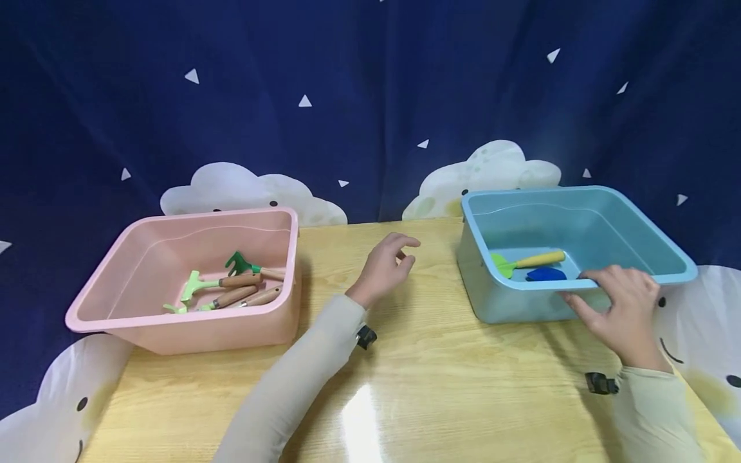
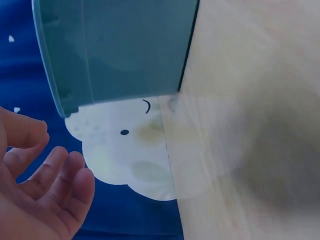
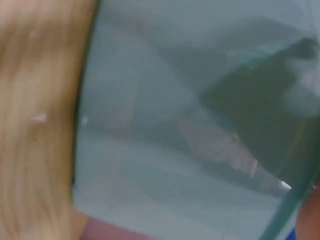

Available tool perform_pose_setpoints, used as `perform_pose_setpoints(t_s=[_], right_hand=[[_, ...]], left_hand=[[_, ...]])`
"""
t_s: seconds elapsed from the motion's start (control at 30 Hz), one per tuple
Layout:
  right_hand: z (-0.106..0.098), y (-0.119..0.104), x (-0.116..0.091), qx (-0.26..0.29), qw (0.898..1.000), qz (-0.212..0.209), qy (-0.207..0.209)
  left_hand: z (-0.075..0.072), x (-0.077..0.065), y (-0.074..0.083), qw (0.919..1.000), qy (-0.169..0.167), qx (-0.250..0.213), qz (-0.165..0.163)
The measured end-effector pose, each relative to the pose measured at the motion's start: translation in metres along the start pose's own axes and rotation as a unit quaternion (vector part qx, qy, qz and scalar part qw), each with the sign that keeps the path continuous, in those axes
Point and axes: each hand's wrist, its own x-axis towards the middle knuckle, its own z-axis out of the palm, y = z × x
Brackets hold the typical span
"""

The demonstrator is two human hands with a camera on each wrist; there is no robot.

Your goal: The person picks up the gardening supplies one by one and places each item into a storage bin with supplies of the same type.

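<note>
My right hand point(image 1: 622, 312) grips the front rim of a light-blue plastic tub point(image 1: 492, 305), thumb outside and fingers over the edge. Inside the tub lie a small shovel point(image 1: 539, 259) with a yellow handle and lime-green blade, and a blue object point(image 1: 546, 274) partly hidden by the rim. Over the table between two tubs, my left hand point(image 1: 384, 267) holds nothing, its fingers loosely bent. The left wrist view shows that hand point(image 2: 45, 185) apart from the blue tub's side point(image 2: 120, 50). In the right wrist view, the tub's wall point(image 3: 150, 150) fills most of the picture.
At the left stands a pink tub point(image 1: 220, 328) with several small garden tools, among them a dark-green rake point(image 1: 240, 263) and a light-green tool point(image 1: 197, 284) with a wooden handle. Both tubs stand on a wooden table point(image 1: 440, 386). Behind hangs a navy curtain point(image 1: 347, 116).
</note>
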Motion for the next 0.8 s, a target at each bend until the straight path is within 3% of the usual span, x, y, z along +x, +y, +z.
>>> perform_pose_setpoints(t_s=[0.13,0.23,0.5,0.7,0.8], right_hand=[[-0.014,-0.002,-0.001,0.021,0.999,0.026,-0.027],[-0.019,-0.003,0.001,0.024,0.998,0.043,-0.042],[-0.02,-0.013,0.011,-0.022,0.996,0.035,-0.085],[-0.022,-0.033,0.022,-0.03,0.992,0.026,-0.123],[-0.019,-0.049,0.027,-0.032,0.992,0.017,-0.121]], left_hand=[[0.002,-0.023,0.0,0.9995,-0.016,0.02,0.019],[-0.002,-0.04,0.0,0.9986,-0.031,0.041,0.014],[-0.032,-0.091,-0.005,0.9948,-0.062,0.078,0.023],[-0.048,-0.104,-0.016,0.9978,-0.043,0.044,-0.026],[-0.053,-0.106,-0.018,0.9985,-0.024,0.038,-0.031]])
